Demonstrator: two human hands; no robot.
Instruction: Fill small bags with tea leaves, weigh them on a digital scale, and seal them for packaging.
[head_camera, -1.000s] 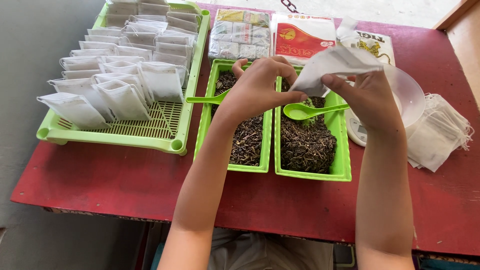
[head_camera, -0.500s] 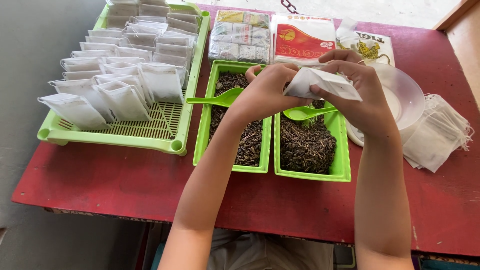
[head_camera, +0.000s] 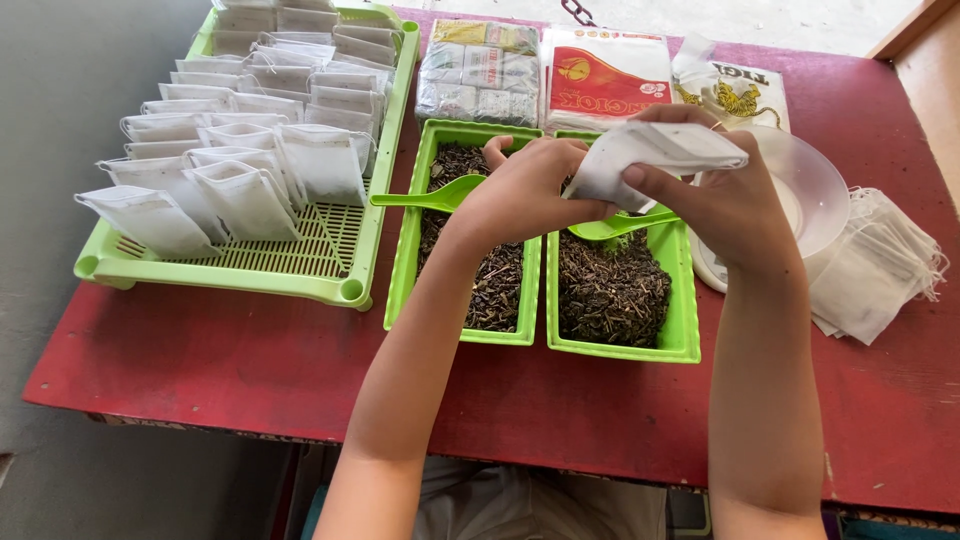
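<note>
Two hands: both hold one white filter bag (head_camera: 655, 160), above the two small green trays.
Left hand (head_camera: 525, 190): fingers closed on the left end of the bag.
Right hand (head_camera: 730, 205): fingers pinch the right end of the bag.
Left small tray (head_camera: 410, 260): dry tea leaves, green spoon (head_camera: 430, 197).
Right small tray (head_camera: 685, 300): dry leaves, just under the bag.
Big slotted tray (head_camera: 330, 265): left of the small trays, filled bags (head_camera: 240, 150) in rows.
Empty bags (head_camera: 875, 265): pile on the red surface (head_camera: 200, 350), right of the small trays.

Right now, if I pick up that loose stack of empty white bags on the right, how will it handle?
The stack of empty bags looks thin and floppy, so it would likely sag. It seems very light. The bags lie fanned with trailing strings, so they may slide apart or snag when lifted.
</note>
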